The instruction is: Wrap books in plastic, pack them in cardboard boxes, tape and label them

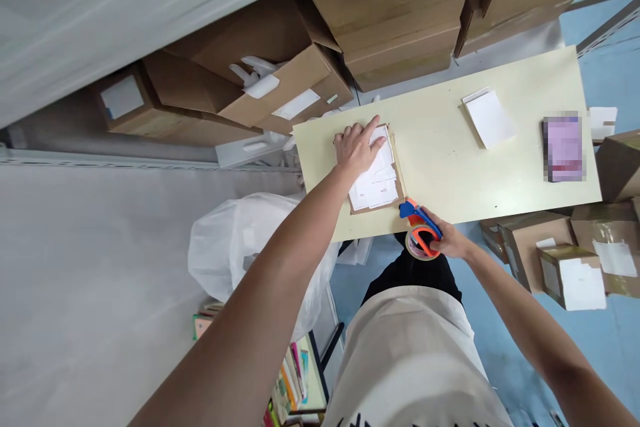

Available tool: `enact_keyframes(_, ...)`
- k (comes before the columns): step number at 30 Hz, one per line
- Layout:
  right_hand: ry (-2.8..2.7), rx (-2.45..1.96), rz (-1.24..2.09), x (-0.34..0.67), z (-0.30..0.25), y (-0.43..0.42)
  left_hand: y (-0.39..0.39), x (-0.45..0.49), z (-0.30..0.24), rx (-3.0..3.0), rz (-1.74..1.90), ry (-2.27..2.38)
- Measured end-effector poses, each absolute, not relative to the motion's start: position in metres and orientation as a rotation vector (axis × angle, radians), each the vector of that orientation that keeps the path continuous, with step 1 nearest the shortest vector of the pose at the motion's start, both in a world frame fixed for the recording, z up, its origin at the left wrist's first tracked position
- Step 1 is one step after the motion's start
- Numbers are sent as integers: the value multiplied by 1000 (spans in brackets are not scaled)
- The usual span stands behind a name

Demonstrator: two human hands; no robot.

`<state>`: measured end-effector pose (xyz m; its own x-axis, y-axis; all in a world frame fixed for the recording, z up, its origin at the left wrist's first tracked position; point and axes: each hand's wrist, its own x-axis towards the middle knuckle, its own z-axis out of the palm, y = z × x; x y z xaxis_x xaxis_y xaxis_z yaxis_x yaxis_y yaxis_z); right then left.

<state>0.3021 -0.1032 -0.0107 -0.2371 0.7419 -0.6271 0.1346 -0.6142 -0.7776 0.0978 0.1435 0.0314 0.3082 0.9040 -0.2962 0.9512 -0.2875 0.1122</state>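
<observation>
My left hand (357,147) lies with fingers spread on a flat cardboard package (399,180), which has white printed papers (375,181) on top. The package rests near the left end of a pale yellow table (440,167). At the table's front edge, my right hand (447,237) grips a blue and orange tape dispenser (421,230) with a roll of tape in it. The dispenser's blue head is at the package's lower right corner; whether it touches the package I cannot tell.
Right of the package lie a stack of white paper (490,120) and a blurred purple item (564,147). Cardboard boxes (400,33) stand behind the table, more boxes (570,273) at right. A white plastic bag (235,240) hangs at left, above books (293,377).
</observation>
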Motion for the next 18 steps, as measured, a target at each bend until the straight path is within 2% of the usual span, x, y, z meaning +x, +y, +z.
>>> enact_keyframes(3,-933,-1595,1844,293,-17,-78,133,81,26,2061,-120,2000)
enact_keyframes(6,-817,-1564,1824,303,-18,-18,121,66,29,1911,-42,2198)
enact_keyframes(12,-894,-1549,1966,332,-8,79,140,75,41,2343,-345,1576)
enact_keyframes(18,-891,-1488,2025,340,-11,57,155,81,33,2307,-383,1639)
